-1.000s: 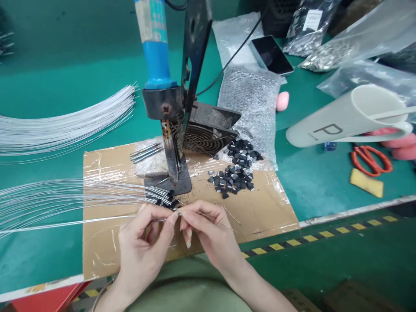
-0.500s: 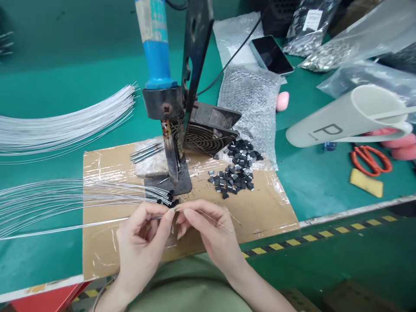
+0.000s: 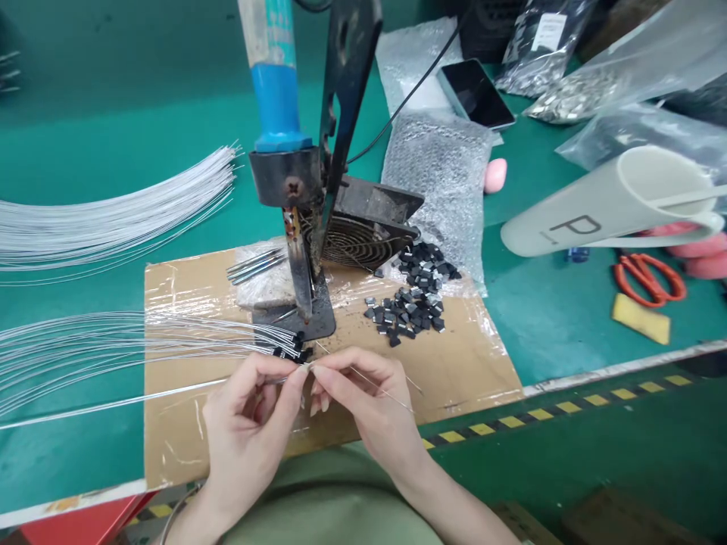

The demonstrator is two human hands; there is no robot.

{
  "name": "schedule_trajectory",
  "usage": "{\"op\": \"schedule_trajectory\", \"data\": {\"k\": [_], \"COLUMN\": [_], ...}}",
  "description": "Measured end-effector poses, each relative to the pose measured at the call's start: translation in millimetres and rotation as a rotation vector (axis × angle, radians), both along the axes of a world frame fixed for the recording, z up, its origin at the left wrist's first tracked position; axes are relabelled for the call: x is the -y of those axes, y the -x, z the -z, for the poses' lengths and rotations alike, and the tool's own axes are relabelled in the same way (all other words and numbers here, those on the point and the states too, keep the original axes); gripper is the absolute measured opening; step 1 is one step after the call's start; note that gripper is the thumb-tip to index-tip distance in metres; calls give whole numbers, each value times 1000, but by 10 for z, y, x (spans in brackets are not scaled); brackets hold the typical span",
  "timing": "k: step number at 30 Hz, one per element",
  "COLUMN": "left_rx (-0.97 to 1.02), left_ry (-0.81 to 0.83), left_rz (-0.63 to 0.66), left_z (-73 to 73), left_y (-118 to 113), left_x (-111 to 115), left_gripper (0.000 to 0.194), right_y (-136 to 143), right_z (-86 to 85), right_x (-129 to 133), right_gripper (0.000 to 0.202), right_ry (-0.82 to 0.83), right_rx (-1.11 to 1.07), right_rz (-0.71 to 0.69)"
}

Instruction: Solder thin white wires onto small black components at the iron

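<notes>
My left hand (image 3: 247,420) pinches the end of thin white wires (image 3: 170,391) that run off to the left. Against its fingertips, my right hand (image 3: 369,401) is closed in a pinch on thin wire, and fine wire ends stick out past its fingers. What lies right between the fingertips is too small to make out. Just beyond the hands, a bundle of grey wires (image 3: 198,333) ends in black connectors (image 3: 295,348). The soldering iron (image 3: 298,272) points down in its stand above a black base plate (image 3: 323,310). Loose black connectors (image 3: 412,310) lie in a pile on the cardboard (image 3: 466,363).
A bundle of white wires (image 3: 113,231) lies at the left. Behind the iron stands a small fan (image 3: 363,235). Bubble wrap (image 3: 437,174), a phone (image 3: 475,94), a white mug (image 3: 596,204), red-handled scissors (image 3: 647,278) and a yellow sponge (image 3: 641,319) lie at the right.
The fingertips of my right hand have shifted slightly and now press closer against my left fingertips. The wires trailing left from my left hand sit a little lower.
</notes>
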State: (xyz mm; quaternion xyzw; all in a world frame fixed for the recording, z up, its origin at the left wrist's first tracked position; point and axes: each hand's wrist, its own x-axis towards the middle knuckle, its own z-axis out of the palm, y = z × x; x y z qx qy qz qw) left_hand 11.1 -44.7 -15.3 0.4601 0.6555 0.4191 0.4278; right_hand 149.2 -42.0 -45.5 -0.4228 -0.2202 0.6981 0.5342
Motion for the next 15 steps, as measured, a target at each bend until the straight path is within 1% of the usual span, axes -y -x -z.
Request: {"op": "schedule_trajectory", "data": {"k": [6,12,15], "left_rx": [5,2,-6], "left_ry": [-3,-26,-25], "left_rz": [20,102,114], "left_z": [-1,-3,-2], "left_y": [15,68,88], "left_x": [11,6,-1], "left_gripper": [12,13,12], "right_y": [-17,-71,-93], "right_z": [4,-17,-21], "right_x": [-10,-45,-51], "right_gripper": [10,14,15], "right_ry": [39,70,76], "right_rx": [-31,-43,-39], "right_rz": [-16,-76,-91]}}
